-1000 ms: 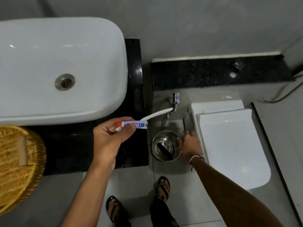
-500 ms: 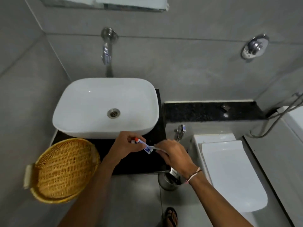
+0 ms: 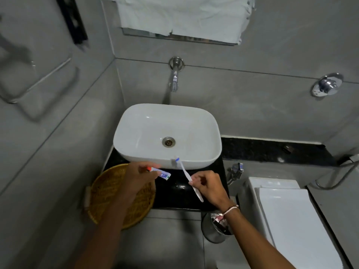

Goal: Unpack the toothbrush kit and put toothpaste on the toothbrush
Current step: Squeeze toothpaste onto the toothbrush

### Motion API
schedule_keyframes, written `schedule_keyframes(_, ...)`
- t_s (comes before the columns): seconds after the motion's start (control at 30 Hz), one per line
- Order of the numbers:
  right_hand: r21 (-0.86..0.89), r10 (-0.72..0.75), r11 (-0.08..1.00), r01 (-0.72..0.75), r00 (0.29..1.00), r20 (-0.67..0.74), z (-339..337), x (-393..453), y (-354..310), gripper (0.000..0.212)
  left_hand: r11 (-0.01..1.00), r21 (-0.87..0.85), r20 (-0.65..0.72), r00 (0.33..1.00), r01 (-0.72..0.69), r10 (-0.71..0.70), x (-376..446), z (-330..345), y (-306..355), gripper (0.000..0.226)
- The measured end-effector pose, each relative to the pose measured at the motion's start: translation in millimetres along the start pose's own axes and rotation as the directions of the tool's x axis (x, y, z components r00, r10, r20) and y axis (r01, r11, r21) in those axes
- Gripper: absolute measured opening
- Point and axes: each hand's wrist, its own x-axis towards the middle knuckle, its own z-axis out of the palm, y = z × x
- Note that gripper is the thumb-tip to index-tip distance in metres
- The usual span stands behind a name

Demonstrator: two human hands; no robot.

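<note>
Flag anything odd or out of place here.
One oddity: crumpled white paper covers the mirror above the tap. Otherwise normal: left hand holds the toothpaste tube, right hand the toothbrush.

A white basin (image 3: 167,133) sits beside a wicker basket (image 3: 108,193), perhaps touching.

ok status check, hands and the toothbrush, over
Left hand shut on toothpaste tube. Right hand shut on toothbrush, head up near the sink rim. Tube and bristles apart, no paste visible. Nothing between them.
</note>
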Motion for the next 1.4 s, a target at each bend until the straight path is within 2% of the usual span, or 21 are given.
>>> schedule_keyframes(0.13,0.169,0.027,0.985,-0.039,0.997,0.076,32,14,-16,0.006,0.992,-0.014,-0.157,0.98,0.125,-0.126,-14,-43,-18,0.037)
schedule_keyframes(0.2,0.219,0.006,0.975,-0.035,0.991,0.132,52,23,-26,0.007,0.98,-0.088,-0.237,0.952,0.176,-0.192,-19,-60,-26,0.042)
schedule_keyframes(0.33,0.211,-0.051,0.977,-0.004,0.966,0.255,91,41,-48,0.017,0.957,-0.179,-0.393,0.875,0.229,-0.283,-31,-78,-42,0.035)
schedule_keyframes(0.47,0.192,-0.104,0.98,0.045,0.945,0.311,123,52,-69,0.01,0.947,-0.203,-0.526,0.788,0.251,-0.321,-38,-78,-59,0.028)
schedule_keyframes(0.57,0.154,-0.072,0.988,0.017,0.93,0.36,145,59,-78,0.014,0.94,-0.202,-0.594,0.729,0.274,-0.34,-34,-74,-68,0.024)
schedule_keyframes(0.7,0.078,-0.029,0.997,0.0,0.93,0.367,174,64,-82,0.016,0.938,-0.213,-0.637,0.69,0.272,-0.344,-23,-69,-80,0.021)
schedule_keyframes(0.87,0.02,0.075,0.996,-0.084,0.96,0.269,198,67,-76,0.014,0.942,-0.127,-0.677,0.668,0.309,-0.31,-11,-62,-94,0.019)
schedule_keyframes(1.07,-0.022,0.093,0.996,-0.091,0.954,0.286,216,83,-85,0.018,0.952,0.068,-0.72,0.675,0.298,-0.16,-9,-59,-102,0.012)
schedule_keyframes(1.27,-0.092,0.163,0.986,-0.142,0.939,0.304,229,100,-83,0.022,0.944,0.067,-0.709,0.681,0.323,-0.183,-7,-64,-107,0.021)
schedule_keyframes(1.4,-0.1,0.154,0.986,-0.131,0.95,0.271,232,106,-85,0.022,0.945,0.051,-0.726,0.662,0.322,-0.187,-2,-65,-109,0.018)
